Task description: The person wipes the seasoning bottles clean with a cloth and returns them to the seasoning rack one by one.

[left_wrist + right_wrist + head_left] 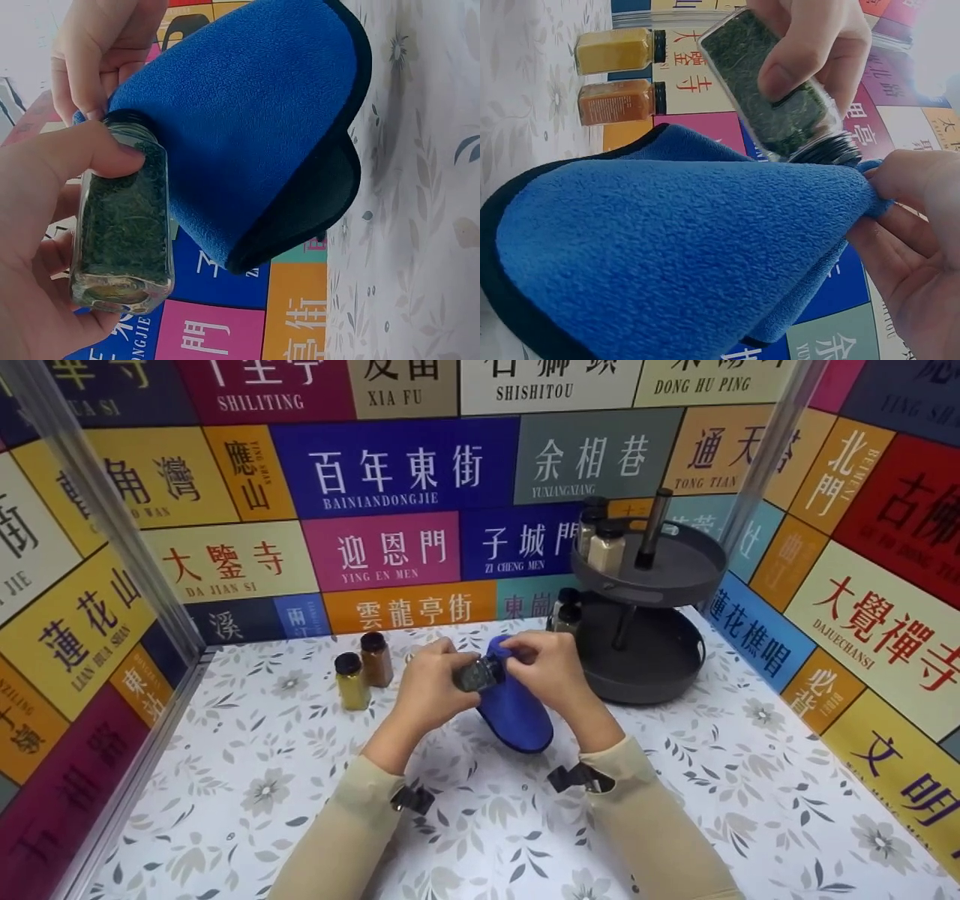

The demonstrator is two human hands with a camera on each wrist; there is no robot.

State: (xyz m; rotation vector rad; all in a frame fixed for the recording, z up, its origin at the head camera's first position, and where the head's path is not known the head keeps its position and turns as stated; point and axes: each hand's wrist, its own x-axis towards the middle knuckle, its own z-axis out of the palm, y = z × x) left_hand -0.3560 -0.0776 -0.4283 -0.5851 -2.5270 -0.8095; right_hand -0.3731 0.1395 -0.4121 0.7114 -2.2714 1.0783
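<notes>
My left hand grips a square glass spice jar filled with dried green herbs, tilted, its black cap towards the right hand. Between finger and thumb my right hand pinches one end of a blue cloth with a dark border. The cloth lies against the cap, and the rest of it hangs below in a fold. In the right wrist view the right fingers bunch the cloth just beside the cap. Part of the cap is hidden behind the cloth there.
A yellow spice jar and a reddish-brown one stand to the left on the floral tabletop. At the back right is a black two-tier rack; jars, one of them pale, stand on it. Lettered panels surround the table.
</notes>
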